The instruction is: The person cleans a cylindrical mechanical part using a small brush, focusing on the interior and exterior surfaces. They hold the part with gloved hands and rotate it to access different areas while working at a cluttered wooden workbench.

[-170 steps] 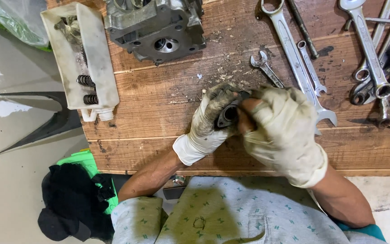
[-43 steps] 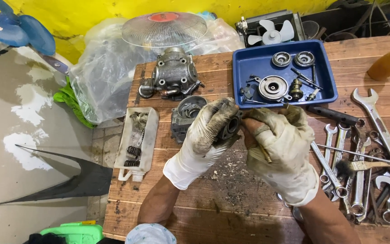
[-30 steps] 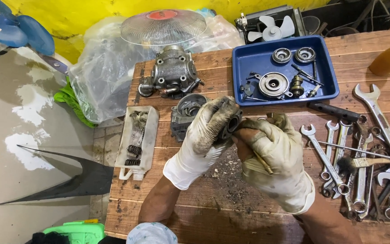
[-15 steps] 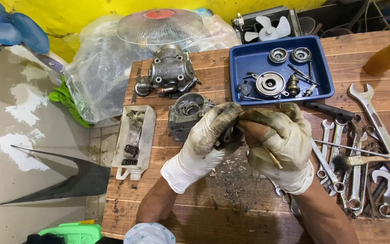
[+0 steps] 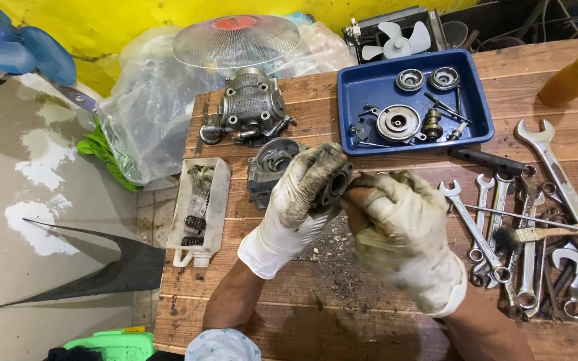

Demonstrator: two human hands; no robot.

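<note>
Head: hands (image 5: 349, 200) gripping metal part (image 5: 334, 187)

The right hand (image 5: 399, 230) has dropped lower, its brass-coloured tool now hidden from view

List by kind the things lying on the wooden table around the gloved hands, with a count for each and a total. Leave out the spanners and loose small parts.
Blue tray: 1
Grey engine castings: 2
White cut-open container: 1
Amber squeeze bottle: 1
Paintbrush: 1
Total: 6
</note>
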